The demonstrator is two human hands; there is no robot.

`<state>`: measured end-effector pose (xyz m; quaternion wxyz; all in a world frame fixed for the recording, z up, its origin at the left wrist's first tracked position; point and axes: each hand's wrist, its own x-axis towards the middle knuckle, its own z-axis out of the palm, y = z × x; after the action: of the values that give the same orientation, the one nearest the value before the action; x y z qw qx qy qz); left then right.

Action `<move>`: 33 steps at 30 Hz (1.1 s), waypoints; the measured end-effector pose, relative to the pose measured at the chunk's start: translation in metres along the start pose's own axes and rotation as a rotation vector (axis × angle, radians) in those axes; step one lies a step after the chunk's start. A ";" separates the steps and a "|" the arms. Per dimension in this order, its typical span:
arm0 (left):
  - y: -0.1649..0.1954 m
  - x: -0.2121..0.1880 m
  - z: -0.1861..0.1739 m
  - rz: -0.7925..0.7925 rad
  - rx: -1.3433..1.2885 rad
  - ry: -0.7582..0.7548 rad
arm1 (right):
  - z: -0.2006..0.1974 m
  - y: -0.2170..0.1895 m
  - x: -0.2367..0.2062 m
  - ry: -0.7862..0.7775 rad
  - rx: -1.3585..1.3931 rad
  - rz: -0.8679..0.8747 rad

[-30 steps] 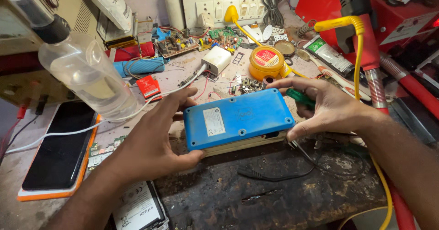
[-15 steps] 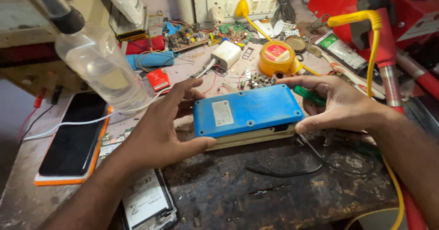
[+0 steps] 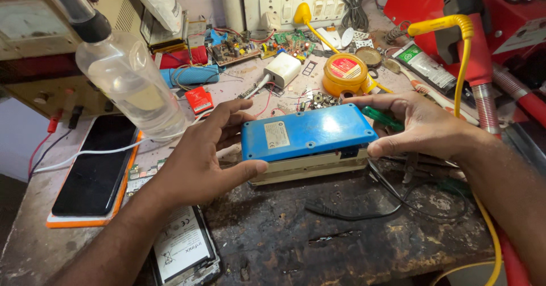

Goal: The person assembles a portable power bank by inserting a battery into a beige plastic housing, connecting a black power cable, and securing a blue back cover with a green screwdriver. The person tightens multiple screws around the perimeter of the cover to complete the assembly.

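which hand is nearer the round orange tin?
Right. The right hand grips the blue box just below the round orange tin; the left hand holds the box's far end, well away.

Left hand [image 3: 199,155] and right hand [image 3: 424,124] face inward, fingers curled in grip.
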<state>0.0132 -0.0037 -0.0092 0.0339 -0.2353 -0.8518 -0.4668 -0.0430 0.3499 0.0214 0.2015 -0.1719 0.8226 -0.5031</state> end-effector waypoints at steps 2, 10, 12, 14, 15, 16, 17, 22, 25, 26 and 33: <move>0.000 0.000 0.001 -0.013 -0.035 -0.010 | 0.000 0.000 0.000 -0.009 -0.002 -0.016; 0.004 0.001 0.000 -0.010 -0.008 -0.028 | 0.000 -0.002 -0.003 -0.054 0.024 -0.030; 0.006 0.000 0.001 0.000 -0.007 -0.019 | 0.000 -0.002 -0.003 -0.066 0.017 -0.038; 0.006 0.000 0.001 0.007 -0.015 -0.026 | 0.000 -0.003 -0.003 -0.078 0.017 -0.043; 0.006 0.000 0.001 0.011 -0.018 -0.029 | 0.000 -0.004 -0.004 -0.083 0.013 -0.054; 0.006 0.000 0.000 -0.006 -0.038 -0.033 | 0.000 -0.004 -0.004 -0.086 0.007 -0.068; 0.007 0.000 0.001 -0.025 -0.058 -0.038 | 0.000 -0.005 -0.004 -0.089 0.003 -0.081; 0.005 0.000 0.001 0.005 -0.002 -0.035 | 0.001 -0.006 -0.004 -0.066 -0.051 -0.071; 0.004 0.000 0.001 0.015 0.020 -0.027 | 0.002 -0.007 -0.005 -0.059 0.004 -0.034; 0.004 0.000 0.001 0.019 0.010 -0.026 | 0.003 -0.007 -0.005 -0.060 0.036 -0.016; 0.006 0.000 0.001 0.073 0.031 -0.027 | 0.002 -0.002 -0.006 -0.055 -0.017 -0.058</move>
<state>0.0162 -0.0003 -0.0050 0.0430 -0.2719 -0.8501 -0.4490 -0.0367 0.3503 0.0236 0.2078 -0.2112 0.8157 -0.4968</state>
